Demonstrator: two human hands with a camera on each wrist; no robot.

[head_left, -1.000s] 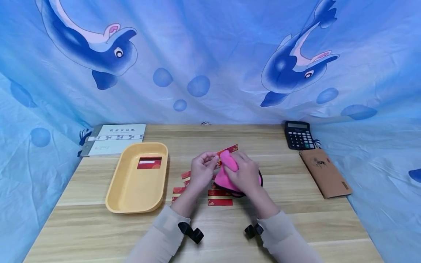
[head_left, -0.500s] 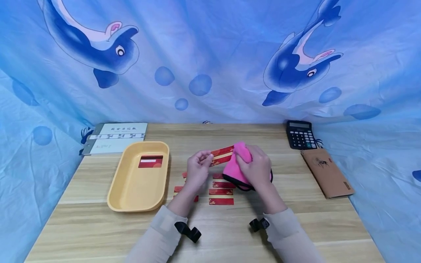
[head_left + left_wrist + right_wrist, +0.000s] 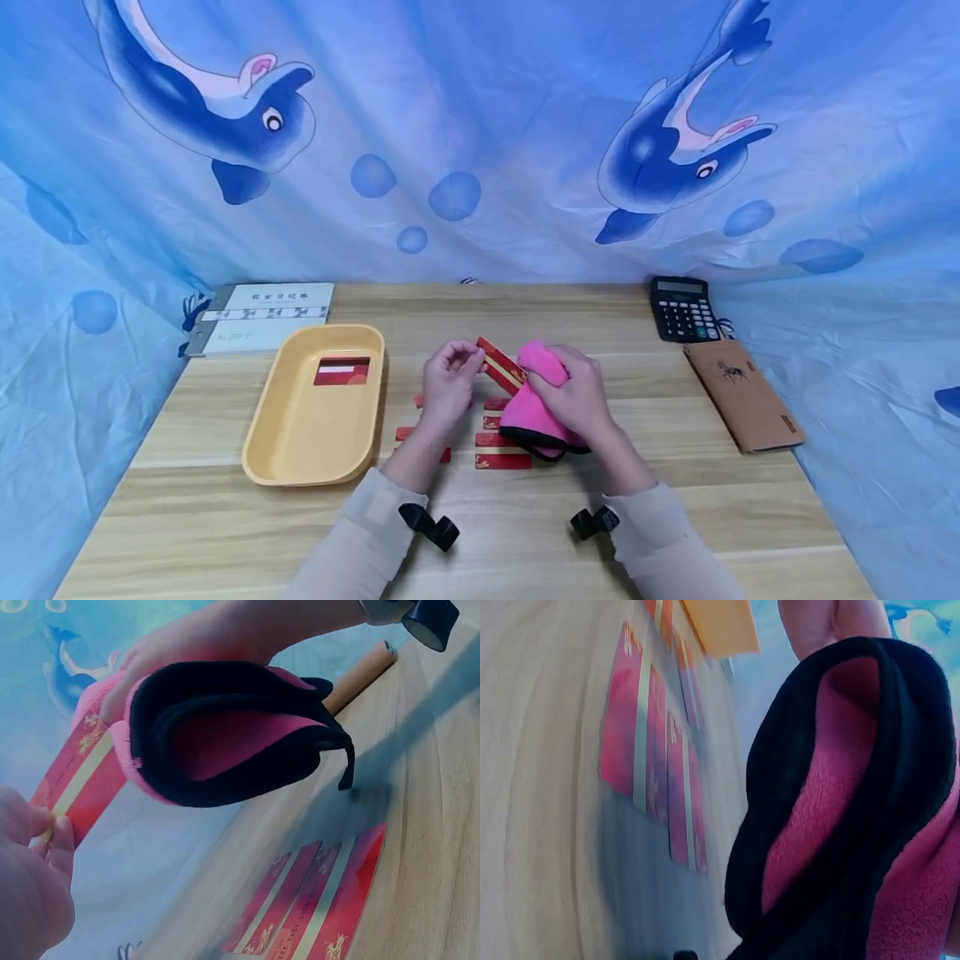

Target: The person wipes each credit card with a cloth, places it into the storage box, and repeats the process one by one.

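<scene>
My left hand (image 3: pixel 448 379) pinches one end of a red card (image 3: pixel 497 363) with a gold stripe, held above the table and slanting down to the right. At the card's other end my right hand (image 3: pixel 579 390) grips a bunched pink cloth (image 3: pixel 534 413) with black edging. The cloth laps against the card in the left wrist view, hiding that end. In the right wrist view, the folded black hem (image 3: pixel 780 795) of the cloth fills much of the frame. Below the hands, similar red cards (image 3: pixel 502 461) lie on the wooden table, some partly covered by the cloth and left arm.
Left of the hands stands a yellow tray (image 3: pixel 300 450) with a dark red card (image 3: pixel 342 377) inside. Behind it lies a ledger book (image 3: pixel 262 321). A black calculator (image 3: pixel 684 310) and a brown notebook (image 3: pixel 744 396) sit at the right edge, before a blue dolphin curtain (image 3: pixel 465 125).
The cloth first lay over the card, then slid right to its far end, and has now come back slightly left and down. The card has turned from slanting up to slanting down rightward.
</scene>
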